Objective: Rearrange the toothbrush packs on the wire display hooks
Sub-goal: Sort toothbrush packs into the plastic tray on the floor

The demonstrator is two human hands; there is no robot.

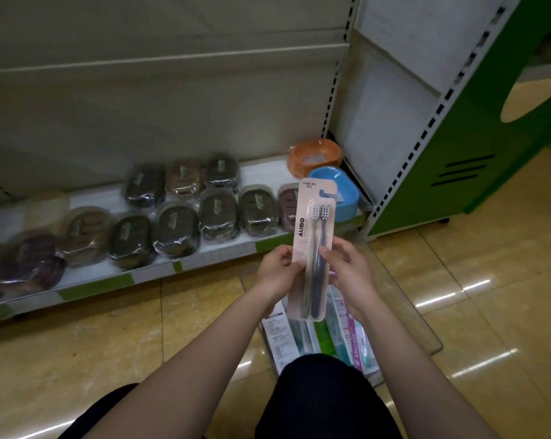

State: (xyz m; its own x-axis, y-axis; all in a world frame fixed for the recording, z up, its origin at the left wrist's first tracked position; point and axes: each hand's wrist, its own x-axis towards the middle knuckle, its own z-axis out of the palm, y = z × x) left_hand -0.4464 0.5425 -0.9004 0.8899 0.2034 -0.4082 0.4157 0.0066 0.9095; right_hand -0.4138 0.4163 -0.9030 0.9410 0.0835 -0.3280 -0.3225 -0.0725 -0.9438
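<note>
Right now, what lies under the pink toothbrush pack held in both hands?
Under the pink toothbrush pack, more toothbrush packs lie in a clear box on the floor. The held pack and both hands cover their upper parts.

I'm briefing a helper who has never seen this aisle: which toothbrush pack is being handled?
Above the clear bin of packs on the floor, in front of the bottom shelf, the left hand and right hand hold one pack upright. This pale pink AUBO pack has two brushes; the other packs lie flat.
</note>
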